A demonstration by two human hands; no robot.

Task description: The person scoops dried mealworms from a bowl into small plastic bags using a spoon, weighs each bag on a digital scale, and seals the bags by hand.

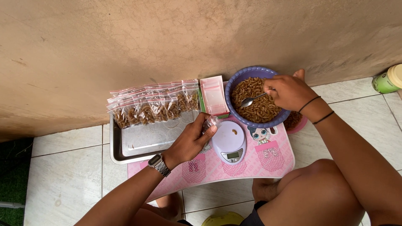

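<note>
My left hand (190, 141), with a metal watch on its wrist, grips a small clear plastic bag (210, 122) just left of a round white kitchen scale (230, 141). A single brown piece lies on the scale. My right hand (289, 91) holds a metal spoon (251, 100) over a purple bowl (233, 86) full of brown curled pasta-like pieces. Both stand on a low pink table (268, 161).
A steel tray (142, 140) at the left carries a row of several filled small bags (153, 104). A stack of empty bags in a pink-edged pack (213, 95) lies beside the bowl. A green cup (388, 79) stands far right by the wall. My knees are below the table.
</note>
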